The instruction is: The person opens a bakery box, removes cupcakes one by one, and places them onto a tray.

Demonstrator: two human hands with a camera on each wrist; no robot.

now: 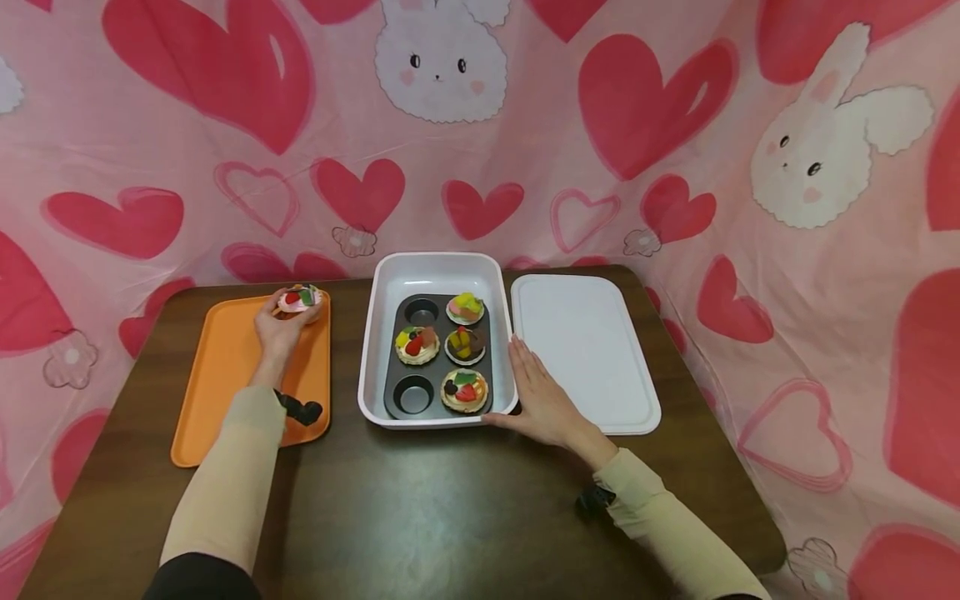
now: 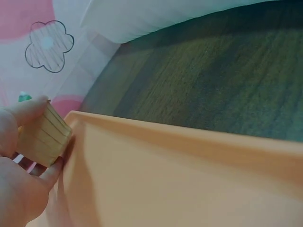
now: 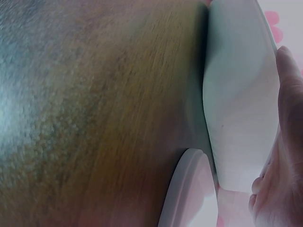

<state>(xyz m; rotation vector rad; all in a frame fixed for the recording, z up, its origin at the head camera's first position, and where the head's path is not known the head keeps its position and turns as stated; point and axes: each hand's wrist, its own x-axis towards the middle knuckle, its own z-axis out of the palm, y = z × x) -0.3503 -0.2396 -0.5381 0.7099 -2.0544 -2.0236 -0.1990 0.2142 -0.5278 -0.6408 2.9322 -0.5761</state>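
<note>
In the head view, my left hand (image 1: 279, 335) holds a small fruit-topped tart (image 1: 300, 298) between thumb and fingers above the far end of an orange tray (image 1: 213, 375). The left wrist view shows the tart's tan pleated side (image 2: 45, 137) close to the tray's corner. My right hand (image 1: 547, 408) rests with extended fingers along the right side of a white bin (image 1: 366, 342), its thumb at the front rim. Inside that bin lies a dark muffin pan (image 1: 432, 373). Several topped tarts sit in its cups; the back-left and front-left cups hold nothing.
A white lid (image 1: 585, 354) lies flat on the brown wooden table (image 1: 360, 508), just right of the bin. Behind and to the right hangs a pink cloth (image 1: 540, 125) with hearts and rabbits. The orange tray stands left of the bin, with a gap between them.
</note>
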